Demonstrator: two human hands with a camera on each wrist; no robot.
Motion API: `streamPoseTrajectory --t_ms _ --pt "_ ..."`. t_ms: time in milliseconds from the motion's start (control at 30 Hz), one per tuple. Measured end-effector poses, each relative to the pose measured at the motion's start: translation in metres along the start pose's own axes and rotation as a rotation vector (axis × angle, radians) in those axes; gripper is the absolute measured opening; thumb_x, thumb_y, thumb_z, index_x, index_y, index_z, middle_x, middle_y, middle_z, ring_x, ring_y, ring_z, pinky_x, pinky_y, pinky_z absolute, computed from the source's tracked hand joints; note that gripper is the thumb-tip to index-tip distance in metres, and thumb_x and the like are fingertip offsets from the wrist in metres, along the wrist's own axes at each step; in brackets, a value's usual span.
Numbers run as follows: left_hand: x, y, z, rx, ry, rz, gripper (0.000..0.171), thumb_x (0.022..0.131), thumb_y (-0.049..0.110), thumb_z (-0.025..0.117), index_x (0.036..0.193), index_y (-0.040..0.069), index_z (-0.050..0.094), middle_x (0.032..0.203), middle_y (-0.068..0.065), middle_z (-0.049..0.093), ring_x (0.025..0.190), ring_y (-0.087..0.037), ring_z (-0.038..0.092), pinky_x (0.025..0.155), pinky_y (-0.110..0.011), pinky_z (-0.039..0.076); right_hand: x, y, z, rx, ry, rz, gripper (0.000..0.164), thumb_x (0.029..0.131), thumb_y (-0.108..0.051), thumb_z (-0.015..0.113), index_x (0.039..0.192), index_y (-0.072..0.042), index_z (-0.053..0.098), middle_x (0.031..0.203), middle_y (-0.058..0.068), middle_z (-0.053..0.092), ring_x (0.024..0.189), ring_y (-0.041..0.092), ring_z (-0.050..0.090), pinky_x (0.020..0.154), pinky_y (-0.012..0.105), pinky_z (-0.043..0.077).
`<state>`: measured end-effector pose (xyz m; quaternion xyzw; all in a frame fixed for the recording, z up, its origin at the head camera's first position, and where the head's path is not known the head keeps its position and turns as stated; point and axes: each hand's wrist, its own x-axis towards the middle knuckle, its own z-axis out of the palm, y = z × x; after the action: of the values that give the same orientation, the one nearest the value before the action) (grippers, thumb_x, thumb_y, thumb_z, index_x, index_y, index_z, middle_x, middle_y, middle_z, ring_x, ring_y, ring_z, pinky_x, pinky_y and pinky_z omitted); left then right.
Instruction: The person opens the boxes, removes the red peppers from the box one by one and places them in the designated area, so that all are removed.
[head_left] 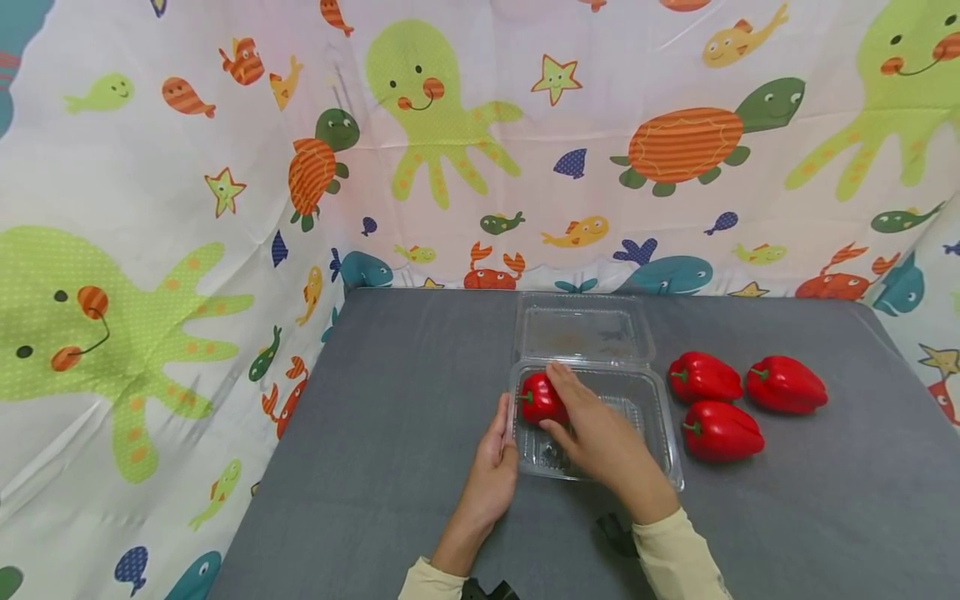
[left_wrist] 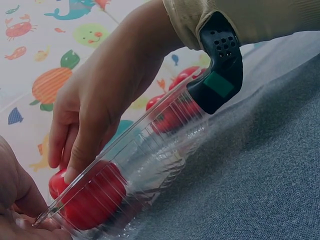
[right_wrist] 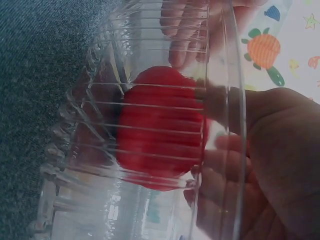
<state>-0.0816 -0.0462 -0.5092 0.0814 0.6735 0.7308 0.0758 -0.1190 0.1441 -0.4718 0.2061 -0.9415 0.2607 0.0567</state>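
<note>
A clear plastic clamshell container (head_left: 660, 454) lies on the table with its lid (head_left: 585, 327) folded back. Inside, at its left end, is a red bell pepper (head_left: 542, 398) with a green stem pointing left. My right hand (head_left: 609, 433) reaches in from above and grips this pepper between thumb and fingers. The left wrist view shows the pepper (left_wrist: 95, 197) through the ribbed wall, the right hand (left_wrist: 102, 95) over it. At the container's left side my left hand (head_left: 491, 467) holds the rim; its fingers show beside the corner in the left wrist view.
Right of the container sit three more red bell peppers: one at the back (head_left: 705, 377), one at the front (head_left: 723, 432) and one farther right (head_left: 787, 385). Grey cloth (head_left: 390, 433) covers the table. A sea-animal print curtain (head_left: 480, 167) hangs behind and along the sides.
</note>
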Motion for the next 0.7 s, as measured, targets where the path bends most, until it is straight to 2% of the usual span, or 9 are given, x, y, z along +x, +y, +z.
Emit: streamPoseTrajectory --t_ms 300,700 --pt "0.0005 0.0009 0.0003 -0.001 0.002 0.005 0.069 0.107 -0.010 0.035 0.169 0.004 0.010 0.178 -0.007 0.009 0.163 -0.020 0.004 0.129 -0.035 0.008 0.0025 -0.0019 -0.0008 0.003 -0.036 0.040 0.089 0.092 -0.031 0.084 0.164 -0.006 0.038 0.167 0.016 0.040 0.145 0.039 0.051 0.109 0.059 0.049" --pt "0.0003 0.0010 0.0006 -0.001 0.006 0.005 0.067 0.107 -0.010 0.034 0.168 0.002 0.010 0.177 -0.008 0.010 0.163 -0.020 0.005 0.128 -0.030 0.008 0.0058 -0.0035 0.0030 -0.014 -0.029 0.049 0.089 0.090 -0.028 0.086 0.162 -0.004 0.041 0.166 0.016 0.041 0.147 0.036 0.048 0.108 0.058 0.051"
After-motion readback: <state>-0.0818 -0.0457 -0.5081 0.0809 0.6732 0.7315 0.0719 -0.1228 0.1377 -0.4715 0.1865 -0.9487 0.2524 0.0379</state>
